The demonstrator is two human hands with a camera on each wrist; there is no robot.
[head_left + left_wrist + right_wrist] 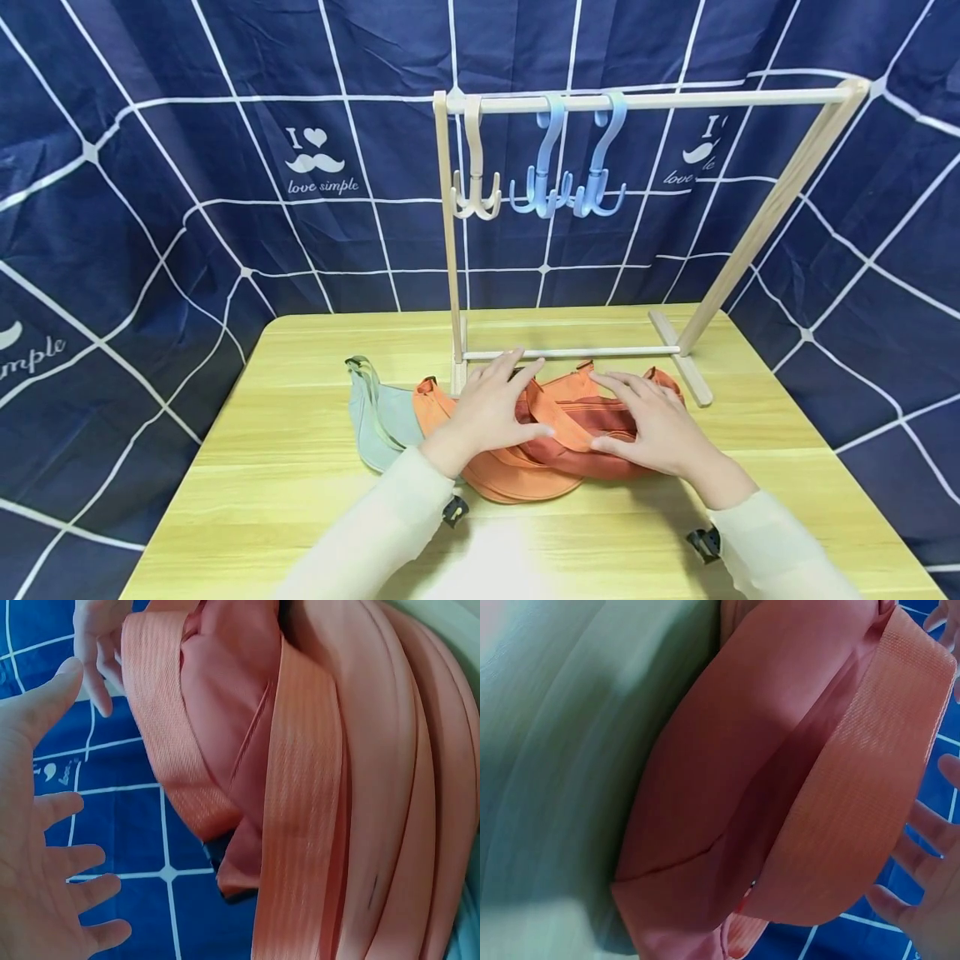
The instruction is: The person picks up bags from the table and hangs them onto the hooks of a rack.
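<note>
Left hand: the left hand [491, 408] is held over a curved, layered orange fabric item [517, 483], with thumb and fingers spread apart.
Right hand: the right hand [660, 421] is held, fingers spread, at the right end of a rust-red fabric item [600, 464]; nothing is gripped by either hand (whether the cloth is touched cannot be told).
Orange band: a wide, ribbed orange band [558, 417] is looped across the rust-red item, between the hands.
Fabric row: the rust-red item is overlapped with the orange one; a pale grey-green fabric item with a narrow strap [405, 412] is placed at their left.
Table: all are laid on a yellow wood-grain table [225, 500], at the near side of a pale wooden rack [770, 215].
Top rail: one beige plastic multi-prong hook [475, 167] and two light-blue ones [549, 152] are hung there.
Backdrop: a navy cloth with white grid lines [405, 233] is hung behind.
</note>
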